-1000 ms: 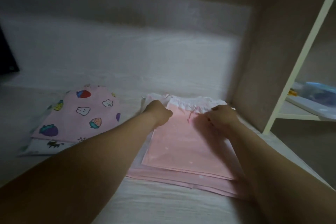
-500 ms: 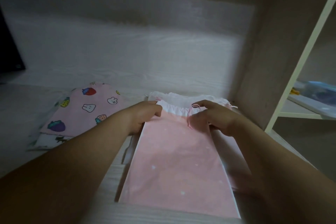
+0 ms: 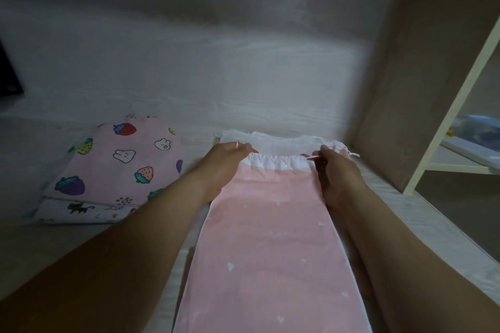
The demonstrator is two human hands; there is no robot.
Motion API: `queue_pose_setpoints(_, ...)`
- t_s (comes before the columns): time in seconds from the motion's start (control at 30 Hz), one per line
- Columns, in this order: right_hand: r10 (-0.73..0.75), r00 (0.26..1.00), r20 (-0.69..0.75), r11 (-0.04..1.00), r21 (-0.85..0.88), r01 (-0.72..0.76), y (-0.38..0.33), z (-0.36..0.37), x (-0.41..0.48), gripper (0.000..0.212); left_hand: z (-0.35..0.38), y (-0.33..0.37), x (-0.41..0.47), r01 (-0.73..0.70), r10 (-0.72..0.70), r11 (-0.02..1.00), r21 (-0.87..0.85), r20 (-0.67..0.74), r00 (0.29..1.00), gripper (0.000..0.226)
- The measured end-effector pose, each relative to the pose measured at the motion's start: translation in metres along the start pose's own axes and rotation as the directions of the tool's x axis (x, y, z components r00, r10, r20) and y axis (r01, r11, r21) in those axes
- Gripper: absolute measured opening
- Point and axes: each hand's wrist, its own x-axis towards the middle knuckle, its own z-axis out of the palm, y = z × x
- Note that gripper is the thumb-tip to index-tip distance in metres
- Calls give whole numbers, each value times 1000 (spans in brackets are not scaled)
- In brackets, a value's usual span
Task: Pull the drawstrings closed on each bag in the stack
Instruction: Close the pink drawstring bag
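You've slid the top pink drawstring bag [image 3: 273,224] toward you off the stack; left hand [image 3: 226,161] and right hand [image 3: 334,170] fingers pinch its cords at the white hem. Soft, light fabric: pull outward gently.

Pink bag [image 3: 273,238] bottom beyond frame edge

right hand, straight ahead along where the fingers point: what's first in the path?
The right hand points away from the camera at the pink bag's gathered top. Going straight on, it would likely meet the white top of the next bag lying just behind; depth there is unclear.
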Motion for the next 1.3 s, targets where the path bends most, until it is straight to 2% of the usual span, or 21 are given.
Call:
queue_pose_setpoints(0.03, 63, 998, -9, 992, 114, -61, -2, -3, 1, 33, -1, 0, 0, 2, -2, 1000, -5, -5, 1000, 30)
queue_pose_setpoints(0.07, 126, 991, 43, 980, 148, -131, -5, -6, -1, 36, -1, 1, 1, 6, -6, 1000, -10, -12, 1000, 31)
queue_pose_setpoints(0.1, 191, 975, 116, 974, 102, -204, -6, -8, -1, 43, -1, 0, 2, 9, -10, 1000, -25, -19, 1000, 31)
queue_pose_setpoints(0.17, 291, 918, 268, 957, -99, -274, -5, -13, -2, 56, -2, -1, 2, 10, -11, 999, -40, -30, 999, 32)
queue_pose_setpoints(0.2, 305, 888, 345, 951, -158, -265, -6, -14, -5, 57, -2, -1, 2, 13, -14, 999, -44, -31, 999, 33)
queue_pose_setpoints(0.27, 286, 875, 391, 954, -204, -221, -8, -11, -10, 47, -2, 0, 1, 9, -11, 999, -46, -31, 999, 34)
queue_pose_setpoints(0.4, 154, 911, 383, 972, -225, -70, -6, -5, -17, 37, 0, 6, -6, 35, -36, 999, -42, -17, 999, 37)
queue_pose_setpoints(0.5, 106, 933, 343, 980, -194, -40, -7, -2, -22, 35, -2, 9, -8, 62, -64, 995, -75, -19, 998, 40)
queue_pose_setpoints(0.6, 155, 941, 301, 985, -116, -125, -8, 0, -25, 31, -6, 8, -7, 71, -74, 996, -62, -39, 997, 37)
queue_pose_setpoints(0.7, 189, 935, 300, 979, 14, -202, -8, -1, -21, 25, -10, 8, -6, 112, -112, 983, -144, 9, 994, 37)
queue_pose_setpoints(0.8, 206, 924, 323, 967, 75, -242, -5, -4, -15, 29, -12, 5, -3, 153, -151, 967, -204, 23, 988, 40)
queue_pose_setpoints(0.97, 212, 929, 303, 958, 123, -259, -7, -7, -12, 37, -8, 11, -8, 171, -173, 877, -448, 38, 984, 43)
queue_pose_setpoints(1.13, 197, 938, 286, 962, 128, -242, -5, -13, -3, 39, -6, 16, -12, 169, -187, 829, -534, 21, 982, 46)
queue_pose_setpoints(1.3, 194, 944, 265, 937, 236, -259, -3, -14, 1, 37, -5, 18, -13, 177, -204, 766, -618, 27, 979, 47)
